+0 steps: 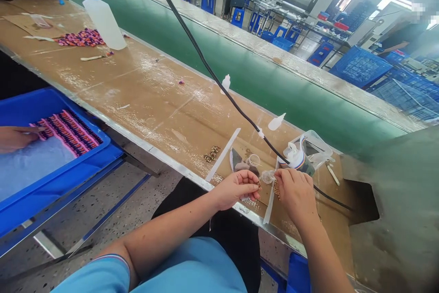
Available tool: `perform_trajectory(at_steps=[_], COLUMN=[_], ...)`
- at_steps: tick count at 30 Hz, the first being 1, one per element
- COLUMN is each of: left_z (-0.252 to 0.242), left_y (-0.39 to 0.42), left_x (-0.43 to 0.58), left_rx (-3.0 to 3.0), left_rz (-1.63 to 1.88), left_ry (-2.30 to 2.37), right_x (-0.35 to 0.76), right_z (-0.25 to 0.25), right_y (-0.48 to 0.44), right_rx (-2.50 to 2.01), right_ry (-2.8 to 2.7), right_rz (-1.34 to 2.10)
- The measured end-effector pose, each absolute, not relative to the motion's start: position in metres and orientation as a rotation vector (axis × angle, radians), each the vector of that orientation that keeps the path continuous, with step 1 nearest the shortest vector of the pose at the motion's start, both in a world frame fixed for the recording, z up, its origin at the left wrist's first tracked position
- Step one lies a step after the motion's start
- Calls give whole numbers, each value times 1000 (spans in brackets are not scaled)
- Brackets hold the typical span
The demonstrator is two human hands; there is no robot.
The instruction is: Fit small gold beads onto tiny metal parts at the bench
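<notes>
Over the table's front edge, my left hand [244, 185] pinches a small brass-coloured piece at its fingertips. Just to the right, my right hand [294, 188] has its fingers closed near some small tan beads [276, 188]; whatever it holds is too small to make out. Two clear round dishes, one upper [254, 160] and one lower [268, 176], lie beyond and between the hands. A cluster of small bronze-coloured pieces [211, 153] rests on the brown table covering [154, 96], left of a white tape strip [223, 155].
A black cable [206, 62] crosses above the table. Small white bottles [276, 121], a bag in a clear container [313, 144] and a large bottle [106, 23] stand or lie around. Another person's hand [17, 139] is over a blue tray [103, 146] at left.
</notes>
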State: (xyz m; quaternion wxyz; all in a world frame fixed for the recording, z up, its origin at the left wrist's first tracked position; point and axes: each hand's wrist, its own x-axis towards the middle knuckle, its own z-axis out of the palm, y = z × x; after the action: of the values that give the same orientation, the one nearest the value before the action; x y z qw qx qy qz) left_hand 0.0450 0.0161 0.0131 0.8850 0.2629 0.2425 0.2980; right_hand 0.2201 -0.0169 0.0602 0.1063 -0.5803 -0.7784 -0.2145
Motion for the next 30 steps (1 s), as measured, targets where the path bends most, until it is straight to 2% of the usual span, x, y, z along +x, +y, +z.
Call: perform_trajectory(at_steps=[30], left_z=[14], left_y=[16], left_x=[44], left_rx=[567], left_rz=[621], left_ry=[519], right_x=[223], right_z=[65], right_y=[-16], right_rx=[-1704], right_ry=[-2355], right_rz=[-681])
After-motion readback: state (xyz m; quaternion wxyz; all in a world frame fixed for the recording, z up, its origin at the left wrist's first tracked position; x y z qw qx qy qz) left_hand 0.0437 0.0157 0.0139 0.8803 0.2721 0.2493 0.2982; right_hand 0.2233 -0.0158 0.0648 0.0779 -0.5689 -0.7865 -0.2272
